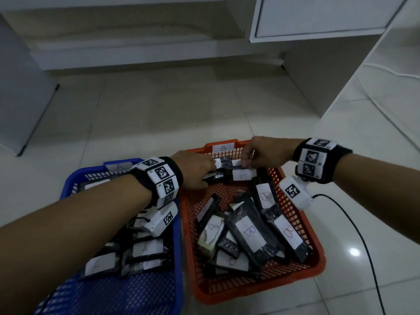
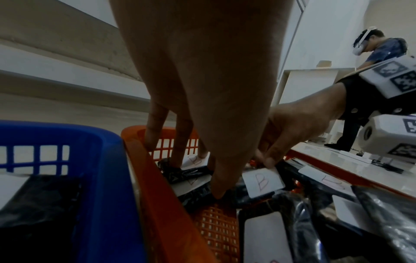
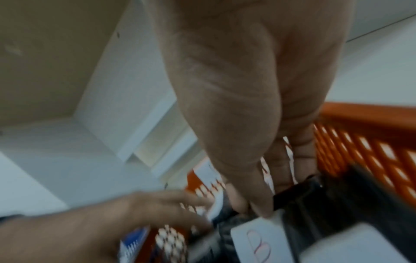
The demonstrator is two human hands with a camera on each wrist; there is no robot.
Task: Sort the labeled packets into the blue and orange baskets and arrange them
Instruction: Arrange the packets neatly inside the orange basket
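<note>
Nearest the camera, blue basket point(image 1: 177, 246) on the left with black packets labelled A point(image 1: 147, 248). Just beside it on the tiled floor point(image 1: 159, 105), orange basket point(image 1: 295, 276) with B packets point(image 1: 250, 235) lying loose and overlapping across its near half. At its far end, both hands on one black packet point(image 1: 236, 175) lying crosswise – left hand point(image 1: 195, 170) with fingers and thumb curled round its left end, right hand point(image 1: 259, 155) pinching the upper edge of its white B label point(image 2: 262, 181) between thumb and fingertips. Paper tag marked B point(image 1: 223, 147) on the far rim. Black cable point(image 1: 354, 223) on the floor to the right.
</note>
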